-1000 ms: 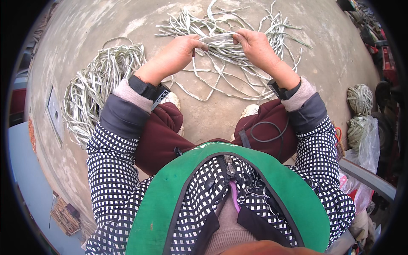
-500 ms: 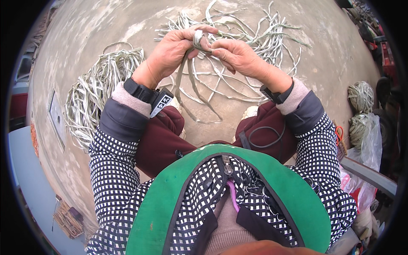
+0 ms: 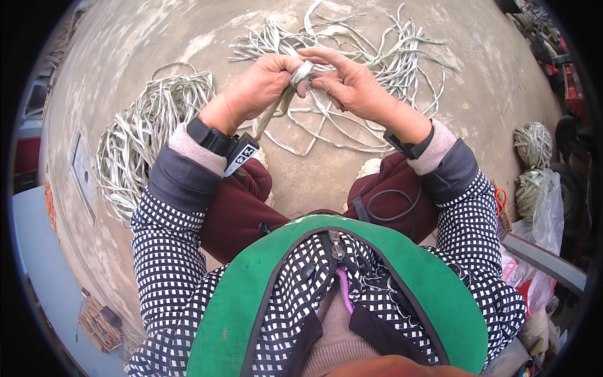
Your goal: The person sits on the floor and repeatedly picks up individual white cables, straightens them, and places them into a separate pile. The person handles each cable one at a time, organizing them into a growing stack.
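Observation:
Near the top middle, my left hand (image 3: 267,85) is closed on a pale grey-green flat strand, wound into a small loop (image 3: 301,72) around fingers. The strand's length (image 3: 276,110) hangs down toward my left wrist. My right hand (image 3: 348,91) touches the loop from the right, thumb at it and forefinger arched over the top; whether it grips the strand is unclear. Beyond my hands, a loose heap of similar strands (image 3: 405,53) lies spread on the concrete floor, partly hidden by my fingers.
A larger bundle of strands (image 3: 151,122) lies at left, beside a flat metal plate (image 3: 83,173). Further left are a blue-grey surface (image 3: 44,251) and sticks (image 3: 100,323). At right are coiled balls (image 3: 532,141), a plastic bag (image 3: 546,220), a metal bar (image 3: 543,257) and clutter.
A second ago my hands held strands stretched sideways; then they formed a loop. Since then the loop has shifted slightly down and right, and my right forefinger has risen over it.

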